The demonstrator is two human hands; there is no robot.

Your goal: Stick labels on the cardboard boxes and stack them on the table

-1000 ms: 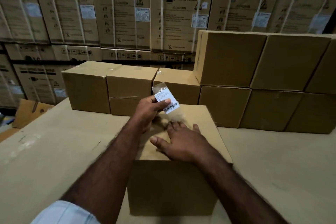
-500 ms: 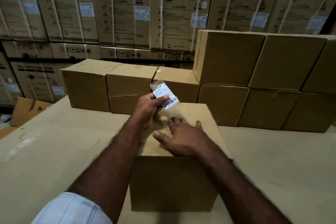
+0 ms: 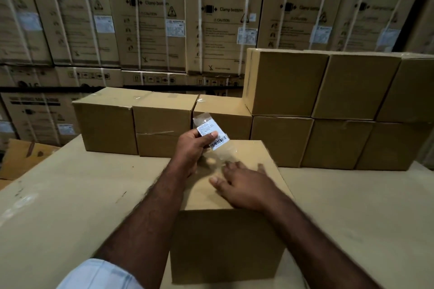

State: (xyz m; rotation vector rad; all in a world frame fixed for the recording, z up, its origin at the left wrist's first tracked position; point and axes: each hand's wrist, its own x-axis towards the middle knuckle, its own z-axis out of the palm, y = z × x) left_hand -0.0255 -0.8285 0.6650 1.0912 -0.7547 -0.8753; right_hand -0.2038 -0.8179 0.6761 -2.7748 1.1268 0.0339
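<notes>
Cardboard box [image 3: 254, 151] under flat right hand [image 3: 244, 189] | left fingers [image 3: 211, 135] pinch label [image 3: 205, 128], barcode end down-right

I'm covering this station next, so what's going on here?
Labelling is under way. The left hand pinches a barcode label on clear film just above the near box, while the right hand lies flat on that box's top. The label is not stuck down yet. More boxes are stacked along the back of the table, two high on the right.
</notes>
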